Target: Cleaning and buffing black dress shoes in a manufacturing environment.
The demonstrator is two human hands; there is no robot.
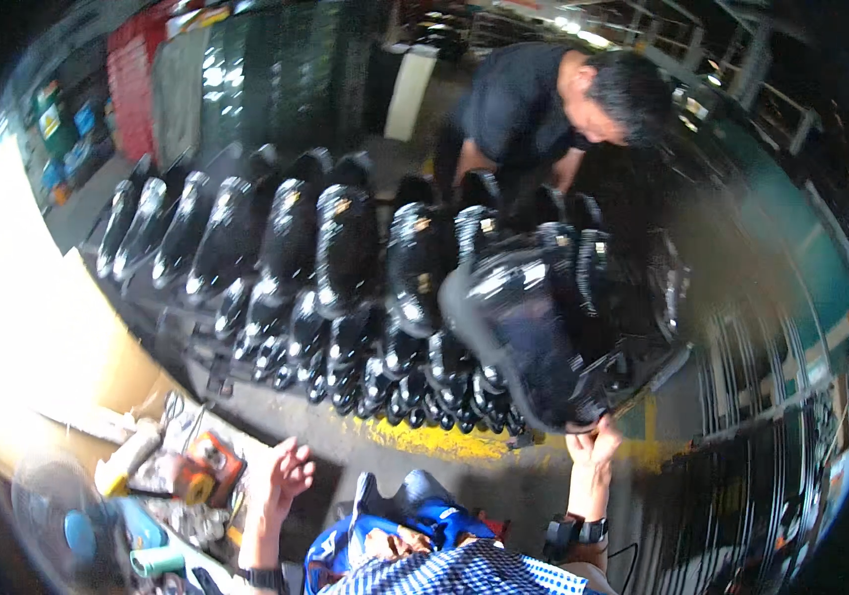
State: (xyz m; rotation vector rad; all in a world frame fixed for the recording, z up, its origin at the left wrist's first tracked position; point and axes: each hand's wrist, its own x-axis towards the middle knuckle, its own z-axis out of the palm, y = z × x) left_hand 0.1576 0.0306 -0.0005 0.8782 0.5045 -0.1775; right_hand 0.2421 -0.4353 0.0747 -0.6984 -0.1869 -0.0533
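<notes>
Pinching a black piece by its lower edge are right fingers, left fingers curled in open room.

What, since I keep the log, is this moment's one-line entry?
right hand: holding black shoe | left hand: open, empty | beyond: shoe rows, co-worker

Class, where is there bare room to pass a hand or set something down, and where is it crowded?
A floor strip, partly yellow-painted, shows bare between the glossy black pieces and the checked clothing, with the left hand and right hand at its sides. Crowded: the packed black rows, and lower left around the orange object.
</notes>
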